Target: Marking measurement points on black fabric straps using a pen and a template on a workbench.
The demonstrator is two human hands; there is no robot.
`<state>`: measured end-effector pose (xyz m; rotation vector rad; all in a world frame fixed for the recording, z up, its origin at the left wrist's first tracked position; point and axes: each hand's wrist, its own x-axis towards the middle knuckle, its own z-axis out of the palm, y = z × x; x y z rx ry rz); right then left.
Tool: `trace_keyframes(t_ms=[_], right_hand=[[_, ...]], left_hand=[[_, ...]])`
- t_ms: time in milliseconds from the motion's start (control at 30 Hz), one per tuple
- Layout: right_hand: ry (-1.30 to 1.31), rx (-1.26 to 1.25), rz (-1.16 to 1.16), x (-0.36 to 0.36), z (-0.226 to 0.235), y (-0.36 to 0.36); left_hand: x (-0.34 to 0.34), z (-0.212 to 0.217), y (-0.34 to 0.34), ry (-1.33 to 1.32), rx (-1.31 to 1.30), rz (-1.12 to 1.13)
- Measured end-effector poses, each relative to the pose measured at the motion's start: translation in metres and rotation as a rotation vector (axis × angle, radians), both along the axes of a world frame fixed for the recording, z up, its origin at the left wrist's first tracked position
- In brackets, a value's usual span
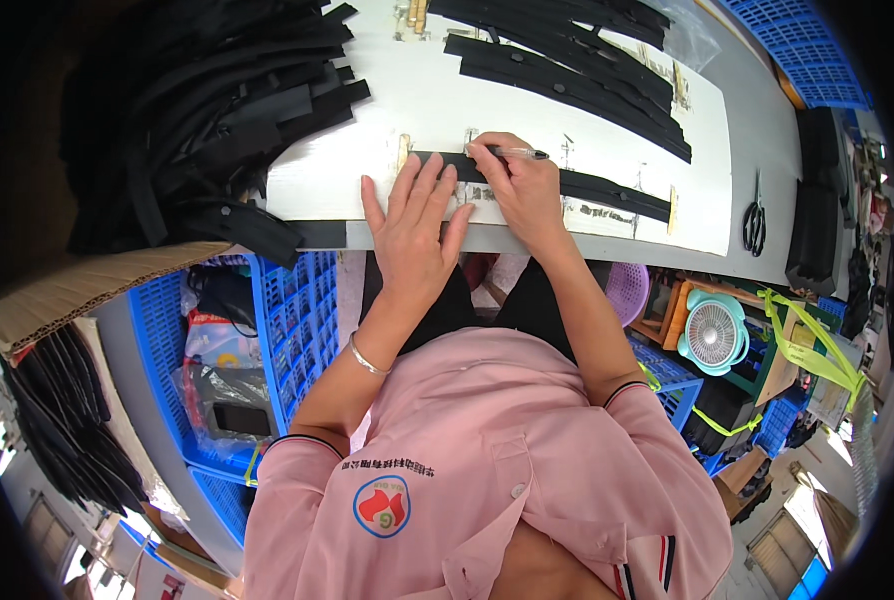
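While the left hand [414, 228] lies flat with fingers spread, pressing one end of a long black strip [567, 186] onto the white work board [417, 100], the right hand [519, 185] pinches a pen [517, 153] with its tip at the strip's far edge. The strip runs rightward along the board's near edge. Also present — heaped black strips [217, 110] far left, laid-out strips [577, 70] far right, scissors [755, 222] at right.

Your black strip [567, 185] lies flat and lengthwise on the white board [417, 100], with your silver pen [519, 153] tip touching its near end.
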<state>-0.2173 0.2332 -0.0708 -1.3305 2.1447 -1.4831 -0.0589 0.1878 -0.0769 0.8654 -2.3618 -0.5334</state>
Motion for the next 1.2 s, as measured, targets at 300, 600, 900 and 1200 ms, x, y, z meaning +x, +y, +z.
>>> trace_keyframes(t_ms=[300,600,900,1200], right_hand=[[-0.064,0.024,0.138,-0.006,0.001,0.009],[0.02,0.039,0.202,-0.013,0.004,0.017],[-0.092,0.064,-0.199,-0.06,0.017,0.071],[-0.03,0.057,-0.199,-0.062,0.012,0.07]], left_hand=[[-0.001,-0.002,-0.001,-0.012,-0.036,-0.002],[-0.001,-0.001,-0.001,-0.05,-0.02,-0.012],[0.0,-0.004,0.0,-0.052,-0.051,-0.008],[-0.001,-0.003,0.0,-0.05,-0.036,-0.01]])
